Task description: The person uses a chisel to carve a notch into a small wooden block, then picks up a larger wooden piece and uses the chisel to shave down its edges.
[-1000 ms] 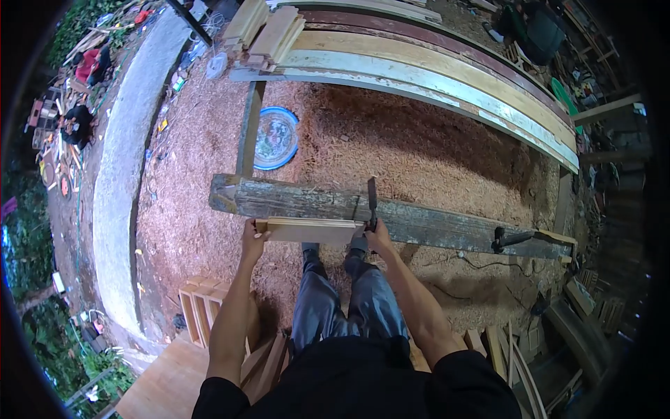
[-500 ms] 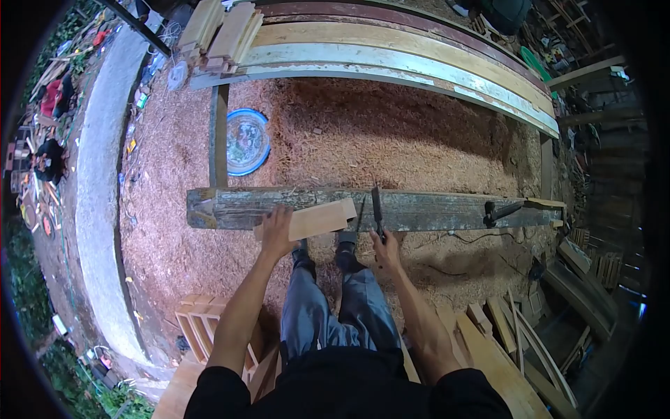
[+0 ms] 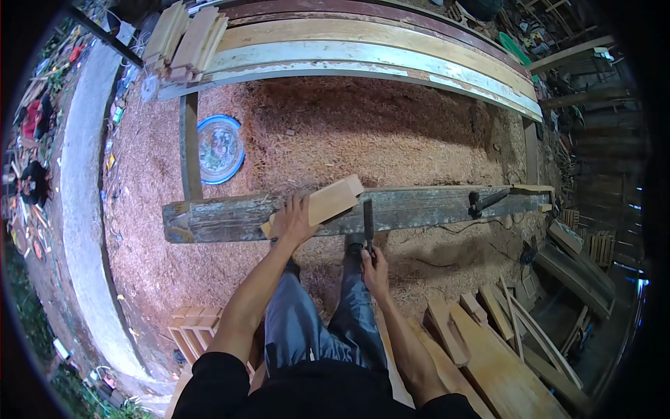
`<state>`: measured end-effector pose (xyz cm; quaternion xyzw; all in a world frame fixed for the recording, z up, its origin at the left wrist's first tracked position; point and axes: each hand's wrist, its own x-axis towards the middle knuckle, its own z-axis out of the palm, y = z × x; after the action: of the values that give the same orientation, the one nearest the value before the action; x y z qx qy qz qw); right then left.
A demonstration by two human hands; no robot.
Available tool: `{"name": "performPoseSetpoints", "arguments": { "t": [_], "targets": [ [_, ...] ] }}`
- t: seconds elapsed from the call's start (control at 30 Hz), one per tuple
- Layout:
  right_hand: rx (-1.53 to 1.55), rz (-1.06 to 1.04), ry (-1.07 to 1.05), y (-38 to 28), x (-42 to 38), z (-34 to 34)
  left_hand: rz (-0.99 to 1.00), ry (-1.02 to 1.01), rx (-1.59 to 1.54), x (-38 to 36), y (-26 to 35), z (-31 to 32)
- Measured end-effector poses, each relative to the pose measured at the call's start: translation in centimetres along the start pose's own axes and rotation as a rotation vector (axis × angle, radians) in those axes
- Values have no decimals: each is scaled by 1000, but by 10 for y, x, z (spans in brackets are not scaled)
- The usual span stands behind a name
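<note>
Print inside the one blue-rimmed disc [image 3: 240,155] on the shavings, far left: illegible.

Count: one pale wood piece [image 3: 336,200], slanted across one weathered beam [image 3: 419,209], its far end past the beam's far edge. Left hand [image 3: 296,222] lies over its near-left part, fingers spread on top; cannot tell if they clasp. Right hand [image 3: 377,271] closed round the handle of one dark flat-bladed tool [image 3: 368,218], blade just right of the wood; contact with beam unclear.

One hammer-like tool [image 3: 487,201], beam's right end. Bare beam between the two tools, also at left end. Two stacks of cut wood [image 3: 183,40], far left.
</note>
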<state>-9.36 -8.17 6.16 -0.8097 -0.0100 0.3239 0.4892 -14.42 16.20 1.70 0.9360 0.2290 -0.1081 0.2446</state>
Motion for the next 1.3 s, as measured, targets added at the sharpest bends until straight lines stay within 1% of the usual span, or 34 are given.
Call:
{"name": "performPoseSetpoints", "arguments": {
  "t": [0.03,0.07,0.13,0.2,0.27,0.33,0.37,0.43,0.47,0.5,0.53,0.57,0.6,0.7,0.77,0.8,0.87,0.9,0.97,1.0,1.03,1.07,1.1,1.13,1.2,1.23,1.27,1.3],
  "targets": [
    [-21,-52,24,0,9,-7,-70,89,3,8,2,11],
    [-20,-57,13,1,20,-16,-142,177,8,16,5,21],
    [-96,-181,-82,-29,41,-34,-228,193,-27,45,5,40],
    [-94,-215,-162,-57,68,-43,-353,481,-127,63,10,54],
    [-85,-242,-232,-86,90,-46,-421,456,-73,64,18,56],
    [-88,-444,-226,-116,106,-44,-467,424,-37,72,29,46],
    [-140,-460,-279,-124,114,-45,-506,383,-67,75,33,38],
    [-205,-457,-308,-114,126,-38,-584,321,-98,68,35,41],
    [-261,-483,-303,-112,133,-34,-578,384,-74,71,35,42],
    [-263,-474,-319,-96,144,-32,-565,444,-48,70,35,42],
    [-465,-365,-400,-69,160,-33,-577,436,-50,68,39,37],
    [-667,-259,-475,-56,171,-35,-623,358,-42,69,44,28],
    [-670,-267,-474,-60,178,-35,-661,290,-34,73,46,20],
    [-748,-289,-469,-76,199,-41,-640,381,6,75,38,34],
    [-739,-124,-457,-101,213,-48,-637,376,-8,74,37,34],
    [-745,-127,-458,-111,222,-53,-642,375,-17,74,37,34],
    [-744,87,-464,-129,236,-62,-628,372,-38,73,38,32],
    [-747,81,-466,-139,238,-67,-609,369,-55,73,38,30],
    [-764,154,-462,-154,238,-73,-603,351,-71,74,36,28],
    [-769,149,-462,-148,238,-73,-592,328,-86,73,37,28],
    [-629,149,-419,-133,239,-75,-592,332,-89,72,37,28],
    [-488,146,-374,-116,239,-76,-511,325,-144,71,35,30],
    [-365,124,-376,-96,239,-78,-431,318,-195,68,32,31],
    [-359,113,-375,-94,229,-79,-427,328,-189,64,29,30],
    [-372,144,-361,-85,204,-79,-2,336,-39,55,22,31],
    [-365,153,-348,-74,193,-83,9,246,-123,54,18,29],
    [-303,190,-358,-61,184,-84,18,239,-122,53,18,29],
    [-241,221,-373,-50,177,-83,-19,158,-188,53,22,16]
  ]
}}
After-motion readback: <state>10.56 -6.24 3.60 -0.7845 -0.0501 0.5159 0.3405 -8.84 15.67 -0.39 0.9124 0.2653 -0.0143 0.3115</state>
